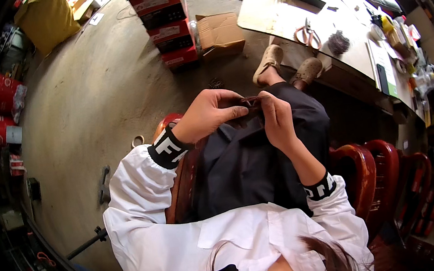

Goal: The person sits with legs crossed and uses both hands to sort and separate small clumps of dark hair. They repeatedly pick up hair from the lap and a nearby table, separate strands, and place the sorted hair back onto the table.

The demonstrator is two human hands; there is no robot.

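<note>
Over my lap, my left hand [217,109] and my right hand [279,121] meet at a small dark reddish-brown piece [251,99]. It looks like thin strands, but it is too small and shadowed to name surely. My left thumb and fingers pinch its left side, and the right thumb and fingertips hold its right end. Beyond the right hand, on the white table [257,14], lie scissors with pinkish-orange handles [307,37]. Close to them is a tangled dark bundle [338,42] of similar colour.
Stacked red-and-black boxes [170,33] and an open cardboard box [220,33] stand on the floor ahead. Glossy wooden chairs [361,166] are at my right. A phone [383,79] and several bottles crowd the table's right side. A tape roll [138,140] lies at floor left.
</note>
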